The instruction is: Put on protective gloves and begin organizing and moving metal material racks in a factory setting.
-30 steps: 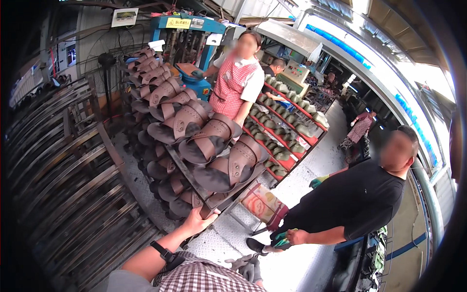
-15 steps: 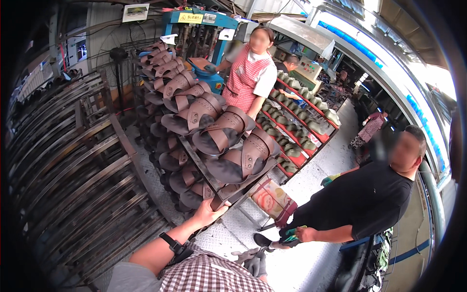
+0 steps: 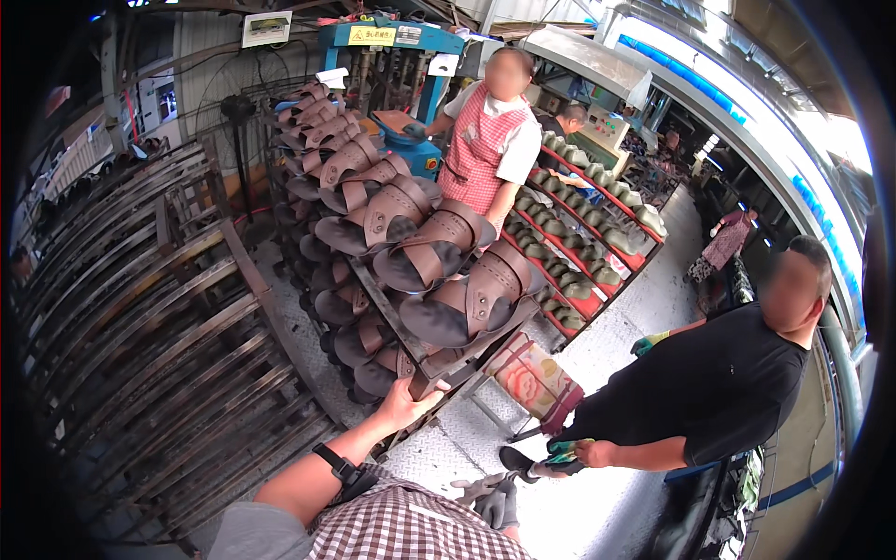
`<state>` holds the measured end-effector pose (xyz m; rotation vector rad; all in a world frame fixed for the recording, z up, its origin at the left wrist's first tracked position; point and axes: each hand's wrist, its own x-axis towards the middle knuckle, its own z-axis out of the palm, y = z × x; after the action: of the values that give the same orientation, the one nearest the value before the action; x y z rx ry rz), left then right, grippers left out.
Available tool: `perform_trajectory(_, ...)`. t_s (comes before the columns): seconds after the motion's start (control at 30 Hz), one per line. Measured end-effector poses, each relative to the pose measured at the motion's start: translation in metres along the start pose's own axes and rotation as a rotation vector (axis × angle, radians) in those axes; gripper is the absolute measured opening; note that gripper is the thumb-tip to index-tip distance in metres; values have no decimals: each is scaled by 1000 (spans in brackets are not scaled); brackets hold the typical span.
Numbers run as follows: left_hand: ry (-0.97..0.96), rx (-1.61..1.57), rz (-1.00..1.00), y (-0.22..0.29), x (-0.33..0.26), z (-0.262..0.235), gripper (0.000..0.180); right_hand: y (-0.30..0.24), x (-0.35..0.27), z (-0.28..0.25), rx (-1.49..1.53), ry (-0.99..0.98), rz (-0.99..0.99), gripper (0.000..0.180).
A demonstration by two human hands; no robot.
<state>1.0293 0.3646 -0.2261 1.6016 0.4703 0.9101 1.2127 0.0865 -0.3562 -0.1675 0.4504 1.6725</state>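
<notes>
My left hand (image 3: 408,403) grips the near end of a long metal rack (image 3: 439,366) loaded with brown strapped sandals (image 3: 471,299) in stacked rows. A black band sits on that wrist. My right hand (image 3: 495,504) shows only as a grey glove low at the centre, by my checked shirt; its fingers are not clear. At the rack's far end stands a person in a red checked apron (image 3: 485,149).
Empty dark metal racks (image 3: 159,345) fill the left side. A red shelf of grey shoe forms (image 3: 579,252) runs behind the sandal rack. A person in a black shirt (image 3: 719,392) bends at the right, holding a dark shoe near the floor. A flowered bag (image 3: 532,378) lies on the tread-plate floor.
The sandal rack and the person in the apron now sit closer and higher in view. My left hand has kept its hold on the rack's end.
</notes>
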Motion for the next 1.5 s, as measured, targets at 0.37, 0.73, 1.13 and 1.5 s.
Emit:
perform_trajectory(0.37, 18, 7, -78, -5, -4, 0, 16, 13, 0, 31, 226, -69, 97, 55)
perform_trajectory(0.73, 32, -59, -60, 5, -2, 4, 15, 21, -12, 51, 366, -84, 184, 64)
perform_trajectory(1.13, 24, -31, 39, 11, -1, 2, 14, -1, 3, -15, -201, -9, 20, 68)
perform_trajectory(1.5, 20, -36, -41, 11, -4, 1, 16, -7, 7, -22, -444, 77, 19, 58)
